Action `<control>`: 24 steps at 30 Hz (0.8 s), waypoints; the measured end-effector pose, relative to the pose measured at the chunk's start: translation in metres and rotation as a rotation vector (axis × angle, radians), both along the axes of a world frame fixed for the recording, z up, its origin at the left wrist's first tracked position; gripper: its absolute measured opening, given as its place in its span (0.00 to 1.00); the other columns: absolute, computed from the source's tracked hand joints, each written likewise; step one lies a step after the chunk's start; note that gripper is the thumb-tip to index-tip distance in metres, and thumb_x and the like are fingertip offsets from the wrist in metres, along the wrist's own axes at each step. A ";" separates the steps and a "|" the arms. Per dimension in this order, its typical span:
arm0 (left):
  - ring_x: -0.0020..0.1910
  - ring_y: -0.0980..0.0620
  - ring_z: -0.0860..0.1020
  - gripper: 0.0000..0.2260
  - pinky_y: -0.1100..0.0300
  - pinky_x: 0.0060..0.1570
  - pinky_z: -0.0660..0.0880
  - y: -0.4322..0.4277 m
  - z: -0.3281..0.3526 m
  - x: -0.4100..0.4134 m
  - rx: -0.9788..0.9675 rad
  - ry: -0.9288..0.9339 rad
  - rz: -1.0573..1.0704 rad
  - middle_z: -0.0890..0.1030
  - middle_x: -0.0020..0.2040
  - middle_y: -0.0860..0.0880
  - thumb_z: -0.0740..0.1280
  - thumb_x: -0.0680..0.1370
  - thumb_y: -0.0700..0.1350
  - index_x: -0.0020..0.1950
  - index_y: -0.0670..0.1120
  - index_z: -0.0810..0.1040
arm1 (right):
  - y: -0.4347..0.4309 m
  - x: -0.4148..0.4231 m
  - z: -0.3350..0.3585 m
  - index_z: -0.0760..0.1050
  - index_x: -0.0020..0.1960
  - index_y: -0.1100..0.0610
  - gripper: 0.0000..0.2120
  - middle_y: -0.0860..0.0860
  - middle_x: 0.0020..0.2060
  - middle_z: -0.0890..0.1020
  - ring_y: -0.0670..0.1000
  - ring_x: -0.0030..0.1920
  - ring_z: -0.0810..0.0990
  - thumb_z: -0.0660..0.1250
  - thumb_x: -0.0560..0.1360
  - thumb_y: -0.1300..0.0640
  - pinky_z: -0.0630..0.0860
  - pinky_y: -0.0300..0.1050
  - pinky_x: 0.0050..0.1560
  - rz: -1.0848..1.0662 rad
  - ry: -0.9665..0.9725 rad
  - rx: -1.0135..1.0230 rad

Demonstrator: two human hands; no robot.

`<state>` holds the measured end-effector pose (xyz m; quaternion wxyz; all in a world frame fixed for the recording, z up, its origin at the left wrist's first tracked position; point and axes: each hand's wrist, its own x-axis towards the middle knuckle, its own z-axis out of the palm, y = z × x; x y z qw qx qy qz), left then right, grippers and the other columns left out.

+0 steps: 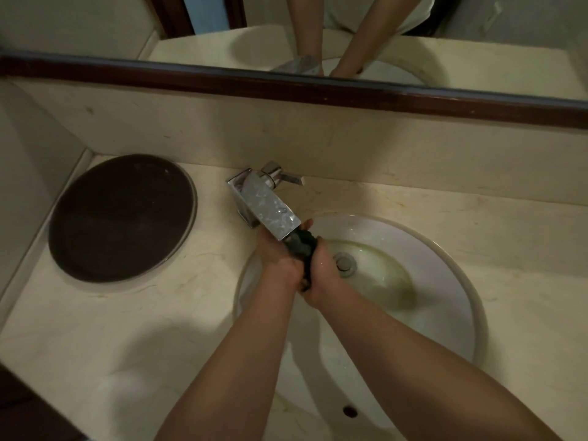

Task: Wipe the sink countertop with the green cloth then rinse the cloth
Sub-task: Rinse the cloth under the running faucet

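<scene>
The green cloth (302, 246) is bunched up dark and wet between both hands, just under the spout of the chrome faucet (265, 206). My left hand (278, 261) grips it from the left and my right hand (323, 270) from the right, pressed together over the white round sink (445, 259). Greenish water pools in the bowl around the drain (344, 261). The beige marble countertop (127, 329) surrounds the sink. Most of the cloth is hidden inside my hands.
A dark round tray (121, 218) lies on the countertop at the left. The faucet lever (286, 177) points right behind the spout. A mirror with a dark wooden frame (286, 81) runs along the back wall. An overflow hole (350, 411) sits in the sink's near wall.
</scene>
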<state>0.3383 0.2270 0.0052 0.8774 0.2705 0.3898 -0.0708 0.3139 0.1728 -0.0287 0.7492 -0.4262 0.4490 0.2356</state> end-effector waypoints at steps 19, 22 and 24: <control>0.23 0.54 0.76 0.15 0.65 0.29 0.73 0.017 0.003 0.008 -0.056 -0.069 0.097 0.74 0.27 0.51 0.54 0.82 0.48 0.37 0.47 0.71 | -0.035 0.033 0.037 0.76 0.42 0.61 0.22 0.61 0.39 0.80 0.60 0.43 0.79 0.54 0.79 0.45 0.75 0.49 0.45 0.785 -0.351 -0.783; 0.29 0.50 0.76 0.16 0.60 0.37 0.73 0.018 0.005 0.010 -0.087 -0.020 0.080 0.75 0.29 0.48 0.55 0.81 0.51 0.38 0.46 0.73 | -0.043 0.047 0.051 0.74 0.42 0.61 0.21 0.58 0.38 0.77 0.60 0.44 0.77 0.54 0.80 0.45 0.68 0.47 0.41 0.776 -0.503 -0.901; 0.34 0.50 0.74 0.15 0.55 0.43 0.71 0.017 0.006 0.011 -0.093 0.050 0.089 0.74 0.34 0.47 0.56 0.81 0.51 0.39 0.45 0.74 | -0.043 0.060 0.061 0.77 0.53 0.64 0.19 0.61 0.48 0.81 0.61 0.52 0.79 0.57 0.80 0.50 0.69 0.46 0.46 0.664 -0.618 -0.872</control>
